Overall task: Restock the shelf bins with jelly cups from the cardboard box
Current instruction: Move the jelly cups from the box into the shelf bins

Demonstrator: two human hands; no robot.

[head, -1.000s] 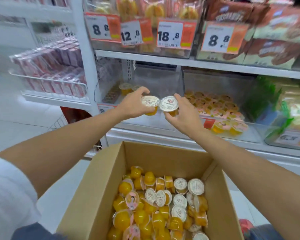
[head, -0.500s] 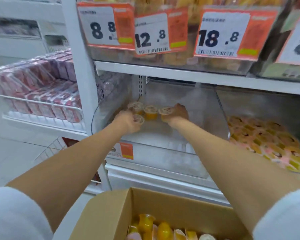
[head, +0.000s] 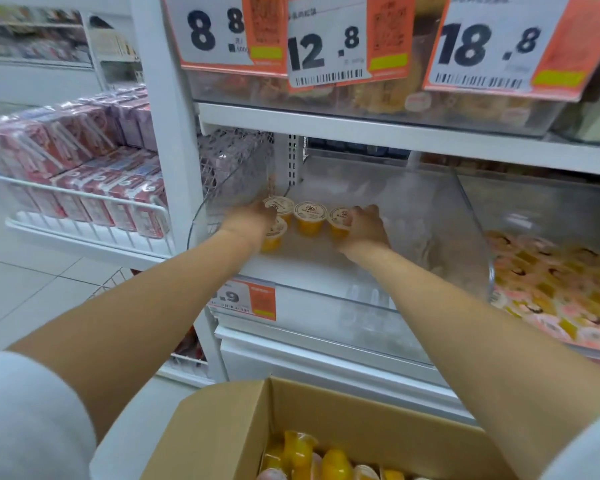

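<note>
Jelly cups (head: 310, 216) upright, lids up, in clr bin (head: 430, 202)

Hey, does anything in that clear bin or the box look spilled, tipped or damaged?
Nothing spilled or damaged. In the bin, the front cup in the left grip seems to lean a little; the right cup in the right grip and two more stand upright. Box cups lie jumbled.

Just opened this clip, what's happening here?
A person is restocking a clear shelf bin with jelly cups. The left hand holds the front cup and the right hand holds the rightmost cup, both low in the bin beside two standing cups. The cardboard box below holds more.
</note>
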